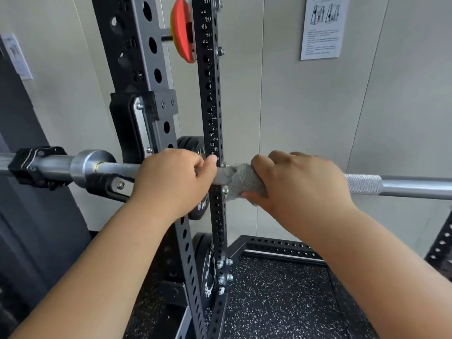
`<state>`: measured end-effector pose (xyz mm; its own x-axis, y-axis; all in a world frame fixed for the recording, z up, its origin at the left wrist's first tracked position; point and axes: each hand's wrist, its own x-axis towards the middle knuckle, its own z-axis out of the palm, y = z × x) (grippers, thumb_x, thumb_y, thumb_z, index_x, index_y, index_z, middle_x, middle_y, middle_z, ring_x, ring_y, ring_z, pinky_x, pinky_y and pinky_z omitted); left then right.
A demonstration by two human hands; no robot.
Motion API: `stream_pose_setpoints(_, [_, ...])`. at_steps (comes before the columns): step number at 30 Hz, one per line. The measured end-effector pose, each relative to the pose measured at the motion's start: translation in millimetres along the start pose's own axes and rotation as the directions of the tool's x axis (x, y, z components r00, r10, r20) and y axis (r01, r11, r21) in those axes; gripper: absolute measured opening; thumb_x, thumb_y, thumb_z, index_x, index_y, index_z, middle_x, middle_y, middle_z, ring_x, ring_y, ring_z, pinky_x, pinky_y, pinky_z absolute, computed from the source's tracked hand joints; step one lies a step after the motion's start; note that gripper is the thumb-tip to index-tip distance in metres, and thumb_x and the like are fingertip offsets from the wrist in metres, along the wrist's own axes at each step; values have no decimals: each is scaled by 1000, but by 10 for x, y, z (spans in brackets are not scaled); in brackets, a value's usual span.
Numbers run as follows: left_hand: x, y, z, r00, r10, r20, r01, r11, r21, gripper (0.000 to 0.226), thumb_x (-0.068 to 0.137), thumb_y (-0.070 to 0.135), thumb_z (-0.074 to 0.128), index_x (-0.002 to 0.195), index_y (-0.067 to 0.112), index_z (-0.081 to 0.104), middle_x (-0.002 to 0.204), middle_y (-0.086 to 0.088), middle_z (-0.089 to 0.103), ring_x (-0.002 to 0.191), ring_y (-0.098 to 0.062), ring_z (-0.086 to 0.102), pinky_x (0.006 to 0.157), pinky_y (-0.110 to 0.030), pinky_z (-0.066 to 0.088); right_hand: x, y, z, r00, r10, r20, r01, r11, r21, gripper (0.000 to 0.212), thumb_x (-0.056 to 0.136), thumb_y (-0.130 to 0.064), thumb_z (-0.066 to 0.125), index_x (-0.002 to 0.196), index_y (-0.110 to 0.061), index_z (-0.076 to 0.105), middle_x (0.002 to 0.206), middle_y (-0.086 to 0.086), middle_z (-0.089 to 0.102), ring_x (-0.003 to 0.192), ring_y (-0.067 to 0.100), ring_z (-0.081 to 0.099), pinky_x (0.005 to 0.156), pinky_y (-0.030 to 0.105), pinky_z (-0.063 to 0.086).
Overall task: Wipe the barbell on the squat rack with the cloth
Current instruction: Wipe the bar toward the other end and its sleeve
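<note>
A steel barbell [403,186] is shown lying level across the middle of the frame, from the left edge to the right edge. It is carried at centre left on a black hook [127,143] of the squat rack [210,89]. A grey cloth [241,181] is wrapped round the bar's shaft just right of centre.

The cloth is gripped by the right hand [300,182]. The fingers are curled over the top of it and the thumb is tucked beneath, so the cloth is pressed against the bar. Just left of the cloth, the bare shaft is held by the left hand [171,179], with the fingers closed round it and the thumb raised. The two hands are set near each other but apart, with a short stretch of bar and the cloth's edge between them. A knurled patch of shaft is seen just right of the right hand.

At the left of the frame, the bar's thicker sleeve is fitted with a black collar clamp [36,165]. Black weight plates [193,145] are stored behind the left hand, and another black plate [205,265] is seen at lower centre beside the rack's numbered upright. An orange plate [182,30] is hung on a peg at top centre. A printed poster [322,25] is fixed to the pale wall [305,106] at upper right. Speckled black rubber flooring [281,302] is seen at bottom centre.
</note>
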<state>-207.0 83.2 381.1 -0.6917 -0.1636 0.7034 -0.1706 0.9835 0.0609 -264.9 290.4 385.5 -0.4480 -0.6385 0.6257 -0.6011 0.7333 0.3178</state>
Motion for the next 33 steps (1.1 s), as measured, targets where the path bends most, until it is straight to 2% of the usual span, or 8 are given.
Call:
stream_pose_setpoints(5, [8,190,109,996,42,-73,-36,996,76,61,103,45,22,52,20,46,47,4,44,47,-18,47,56,-33,31,-309,385,46,1000,19,7,-20,998,52,48,72,-58,84,96,-23,61,75,-4,57,60,26,57,56,27,26])
stream_pose_setpoints(9, [-29,187,216,969,49,-242,-29,996,88,50,100,37,28,51,28,36,46,13,31,44,-19,37,60,-32,30,-397,570,-100,989,143,-34,-139,985,103,60,80,-82,55,77,-23,47,62,-7,43,50,20,42,50,23,18])
stream_pose_setpoints(12, [-35,226,249,945,58,-322,-37,997,72,46,99,31,33,53,28,35,48,16,26,45,-22,36,63,-32,29,-244,411,-145,982,172,83,-177,983,52,71,78,-93,32,80,-23,42,67,-7,46,54,14,43,49,23,34])
stream_pose_setpoints(18, [-48,231,321,917,23,-399,0,998,57,41,95,24,37,54,23,39,49,6,33,48,-24,34,63,-32,31,-355,361,61,997,-28,-74,32,998,56,50,83,-66,70,104,-21,63,82,-2,59,66,22,57,59,30,40])
stream_pose_setpoints(20, [-43,228,336,913,24,-407,1,998,60,41,94,22,37,54,23,40,49,6,34,48,-24,34,62,-32,31,-471,585,-13,1000,15,-1,-15,997,72,50,86,-72,63,107,-26,57,85,-6,59,69,18,59,60,27,43])
stream_pose_setpoints(23, [-37,218,364,906,10,-423,15,998,57,42,94,22,36,53,20,45,49,5,36,48,-24,35,61,-33,34,-529,823,-147,986,165,30,-166,986,19,63,81,-90,36,82,-27,41,70,-9,47,55,12,42,48,23,28])
stream_pose_setpoints(25, [-29,207,383,900,11,-435,13,999,52,43,93,23,36,52,18,49,50,5,37,49,-25,37,60,-34,36,-476,789,-188,976,192,103,-191,981,-14,65,80,-91,35,77,-26,36,68,-8,44,55,15,39,48,23,26])
stream_pose_setpoints(33, [-48,162,426,905,-19,-424,49,997,60,43,94,23,34,58,16,55,56,5,46,56,-24,45,67,-39,39,-199,493,-126,995,-10,99,6,999,37,51,94,-75,44,93,-24,43,72,-5,44,66,24,49,48,25,24])
